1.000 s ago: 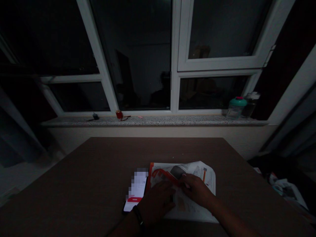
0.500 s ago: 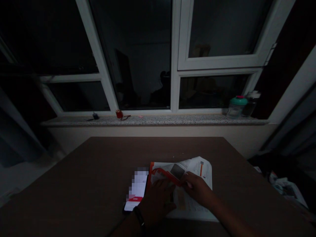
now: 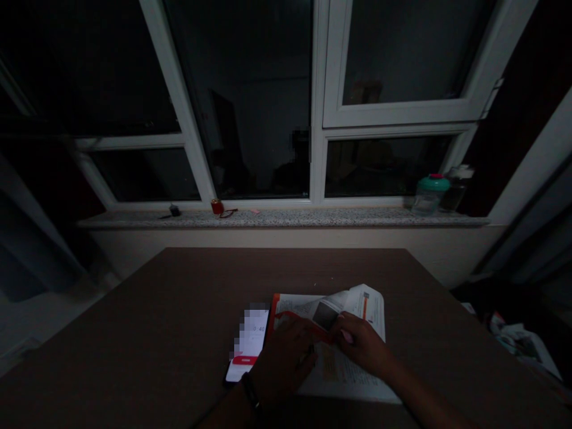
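A printed booklet point(image 3: 357, 372) with red-orange edging lies on the dark table, one page point(image 3: 342, 298) lifted and bent over. My right hand point(image 3: 360, 342) pinches the red edge of that page; a small pink patch shows at its fingers, too dim to name. My left hand point(image 3: 286, 357), with a dark band on its wrist, rests over the booklet's left part, fingers stretched toward the right hand and thumb apart. Shadow hides what lies under its palm. Left of the booklet is a phone point(image 3: 245, 345) with a lit screen, close beside my left hand.
The brown table point(image 3: 214, 268) reaches to the wall under a window. On the stone sill point(image 3: 290, 217) stand a small red object point(image 3: 217, 207), a dark small bottle point(image 3: 174, 210) and a clear jar with a green lid point(image 3: 429, 193). Crumpled items point(image 3: 522, 345) lie beyond the table's right side.
The fingers and thumb of my left hand have drawn closer together over the booklet. My right hand still pinches the bent page, shifted only slightly.
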`<state>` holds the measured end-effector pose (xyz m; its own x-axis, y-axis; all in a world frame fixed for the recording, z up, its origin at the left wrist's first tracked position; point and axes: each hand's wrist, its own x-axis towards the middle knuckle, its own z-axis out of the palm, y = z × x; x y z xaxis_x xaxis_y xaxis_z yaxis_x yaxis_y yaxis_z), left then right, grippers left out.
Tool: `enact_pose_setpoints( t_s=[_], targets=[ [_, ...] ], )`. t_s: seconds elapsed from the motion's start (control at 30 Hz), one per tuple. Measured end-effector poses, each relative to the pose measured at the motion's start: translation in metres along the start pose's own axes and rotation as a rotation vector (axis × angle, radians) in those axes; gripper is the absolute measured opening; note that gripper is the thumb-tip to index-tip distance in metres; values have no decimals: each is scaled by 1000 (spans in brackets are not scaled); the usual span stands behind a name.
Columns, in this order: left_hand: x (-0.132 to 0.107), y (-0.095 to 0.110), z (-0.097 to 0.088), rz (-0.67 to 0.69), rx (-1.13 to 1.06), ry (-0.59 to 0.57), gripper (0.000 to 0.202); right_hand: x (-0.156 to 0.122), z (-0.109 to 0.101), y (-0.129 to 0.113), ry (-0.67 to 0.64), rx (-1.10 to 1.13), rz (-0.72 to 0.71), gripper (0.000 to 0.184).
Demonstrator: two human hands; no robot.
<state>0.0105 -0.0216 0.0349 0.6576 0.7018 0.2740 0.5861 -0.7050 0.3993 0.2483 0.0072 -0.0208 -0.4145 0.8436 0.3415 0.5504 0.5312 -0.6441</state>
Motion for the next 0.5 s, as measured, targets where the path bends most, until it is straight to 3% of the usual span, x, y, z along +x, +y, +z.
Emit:
enact_pose_setpoints(
  t_s=[0.13,0.5],
  targets=[
    [-3,-6,5,-3,78,17,47,0,-1,-1,-8,12,-11,19],
    [-5,-20,17,-10,115,-125,63,-1,-1,2,7,-4,-22,27]
  ],
)
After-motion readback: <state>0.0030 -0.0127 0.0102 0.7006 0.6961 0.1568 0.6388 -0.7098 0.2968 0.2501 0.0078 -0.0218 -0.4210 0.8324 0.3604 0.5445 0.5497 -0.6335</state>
